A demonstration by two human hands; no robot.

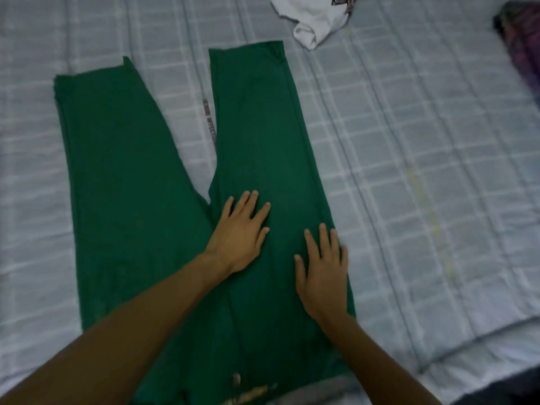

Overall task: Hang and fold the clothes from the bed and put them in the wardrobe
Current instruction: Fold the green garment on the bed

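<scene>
A pair of green trousers [122, 182] lies flat on the bed [409, 171], its two legs spread in a V pointing away from me. My left hand [239, 235] rests palm down, fingers apart, on the right leg just beside the crotch. My right hand [323, 273] lies flat on the same leg near its outer edge, fingers spread. Neither hand grips the cloth. The waist end is partly hidden under my forearms at the bottom of the view.
A crumpled white garment [309, 21] with a dark print sits at the far edge of the bed. A dark purple patterned cloth [523, 51] lies at the far right. A narrow patterned strip [209, 121] shows between the trouser legs. The checked pale-blue quilt covers the bed.
</scene>
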